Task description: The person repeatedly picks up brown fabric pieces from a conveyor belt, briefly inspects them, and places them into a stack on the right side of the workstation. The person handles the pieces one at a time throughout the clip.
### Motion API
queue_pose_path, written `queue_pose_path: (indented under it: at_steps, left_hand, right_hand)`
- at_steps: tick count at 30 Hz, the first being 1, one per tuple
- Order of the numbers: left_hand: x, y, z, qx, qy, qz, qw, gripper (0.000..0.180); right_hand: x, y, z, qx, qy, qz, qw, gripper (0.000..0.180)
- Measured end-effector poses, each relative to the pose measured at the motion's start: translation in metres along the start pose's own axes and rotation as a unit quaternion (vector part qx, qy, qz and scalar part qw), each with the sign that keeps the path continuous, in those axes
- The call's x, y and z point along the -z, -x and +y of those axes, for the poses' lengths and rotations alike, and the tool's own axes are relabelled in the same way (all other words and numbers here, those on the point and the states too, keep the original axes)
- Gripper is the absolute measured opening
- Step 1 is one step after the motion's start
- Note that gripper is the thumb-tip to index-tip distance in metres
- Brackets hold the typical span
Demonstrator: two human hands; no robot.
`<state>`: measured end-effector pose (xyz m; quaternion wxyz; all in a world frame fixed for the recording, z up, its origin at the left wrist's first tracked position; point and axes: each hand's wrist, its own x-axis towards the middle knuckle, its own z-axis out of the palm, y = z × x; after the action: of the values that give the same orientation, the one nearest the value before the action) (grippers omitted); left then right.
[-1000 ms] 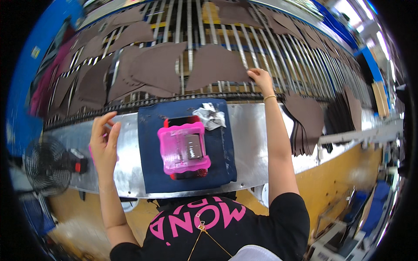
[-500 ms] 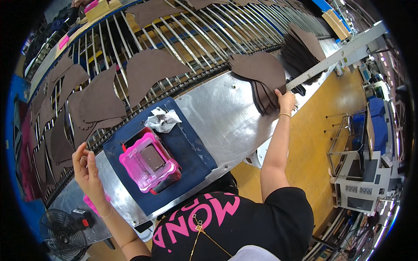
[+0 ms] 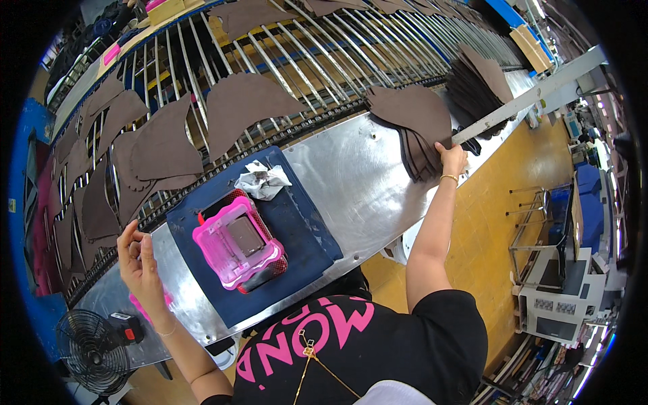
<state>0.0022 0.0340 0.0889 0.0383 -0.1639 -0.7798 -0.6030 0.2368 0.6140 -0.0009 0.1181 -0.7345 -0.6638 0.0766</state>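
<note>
My right hand (image 3: 453, 159) is closed on the near edge of a fanned stack of brown, leather-like cut pieces (image 3: 420, 115), thumb on top and the other fingers mostly hidden. The stack lies on the metal table, its lower layers spread toward me. My left hand (image 3: 140, 262) is raised over the table's left part, fingers apart and bent, holding nothing. Between the hands, a pink plastic tray-like container (image 3: 223, 251) with a brown block inside rests on a dark blue mat (image 3: 304, 233). A crumpled white cloth or paper (image 3: 262, 181) lies beside it.
Beyond the table runs a conveyor of metal bars (image 3: 297, 64) carrying several brown pieces (image 3: 246, 108). A second brown stack (image 3: 478, 84) stands at the far right, behind a slanting pale metal bar (image 3: 533, 101). A black fan (image 3: 93, 351) is at lower left.
The whole view has shifted slightly, so things appear a little further right. My right hand stays on the stack; my left hand stays raised and empty.
</note>
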Motion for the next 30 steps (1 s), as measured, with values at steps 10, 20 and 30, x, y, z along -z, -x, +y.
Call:
queue_pose_path:
  at_steps: [10, 20, 30]
  left_hand:
    - [-0.013, -0.002, 0.013, -0.035, -0.038, -0.028, 0.998, 0.028]
    - [-0.063, -0.03, 0.049, -0.088, 0.1, 0.026, 0.991, 0.032]
    - [0.083, 0.01, 0.057, -0.022, -0.019, 0.086, 0.996, 0.021]
  right_hand:
    - [0.044, 0.031, -0.025, 0.259, -0.128, -0.004, 0.957, 0.027]
    - [0.148, 0.196, -0.103, 0.459, -0.574, -0.183, 0.653, 0.024]
    - [0.075, 0.321, -0.132, 0.648, -0.412, -0.365, 0.526, 0.022]
